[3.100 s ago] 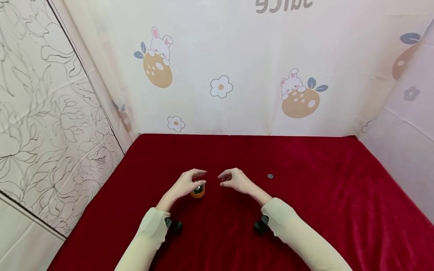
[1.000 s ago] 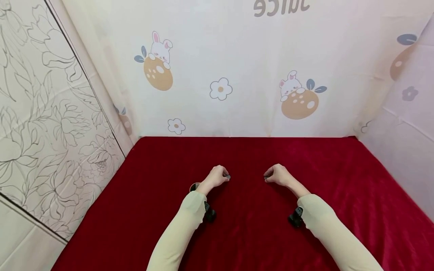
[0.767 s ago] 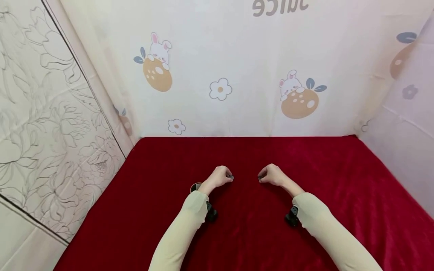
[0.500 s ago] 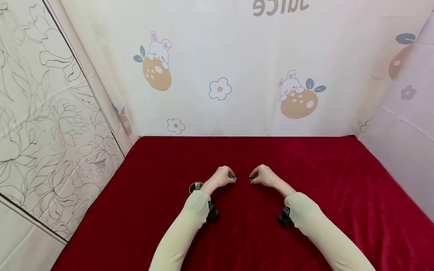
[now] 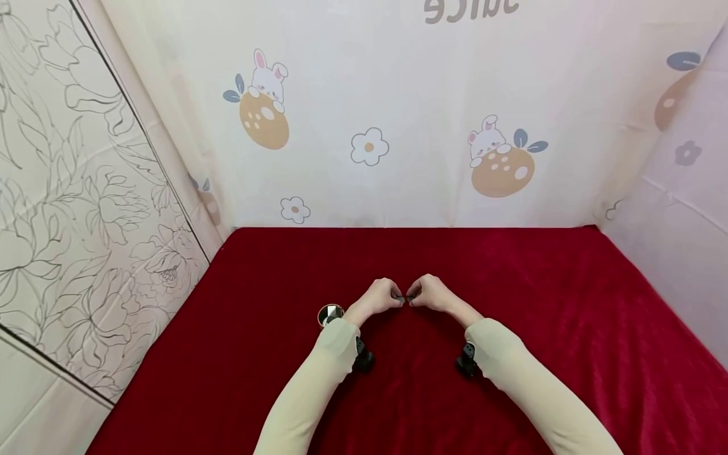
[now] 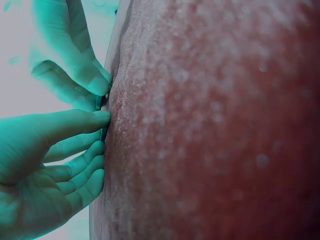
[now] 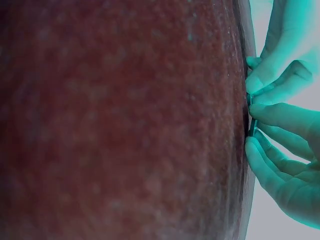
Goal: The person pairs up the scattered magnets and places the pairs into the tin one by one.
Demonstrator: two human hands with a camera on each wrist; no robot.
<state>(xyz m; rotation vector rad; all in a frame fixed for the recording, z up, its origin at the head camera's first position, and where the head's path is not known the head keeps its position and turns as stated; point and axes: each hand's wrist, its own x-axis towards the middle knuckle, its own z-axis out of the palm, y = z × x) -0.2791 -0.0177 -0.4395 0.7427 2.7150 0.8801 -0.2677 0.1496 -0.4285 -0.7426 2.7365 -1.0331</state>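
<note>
My left hand (image 5: 378, 297) pinches a small flat grey disc (image 5: 400, 300) between thumb and fingers, just over the red cloth. Facing it, my right hand (image 5: 430, 294) holds another small dark grey disc (image 5: 410, 298) the same way. In the head view a narrow gap separates the two discs. Seen edge-on in the right wrist view, the right hand's disc (image 7: 253, 126) is a thin dark strip under the fingertips. Whether the discs touch there is hard to tell. Beside my left wrist stands a round container (image 5: 330, 314) with a dark, shiny inside, partly hidden by the sleeve.
Red velvet cloth (image 5: 512, 265) covers the table. A pale printed curtain (image 5: 421, 177) rises behind its far edge, with a flower-patterned panel (image 5: 85, 189) at the left and another pale curtain (image 5: 682, 189) at the right.
Both hands have moved towards each other, the right hand leftward the most. The grey disc that lay on the cloth at the right is now in my right hand; the left hand has left the container.
</note>
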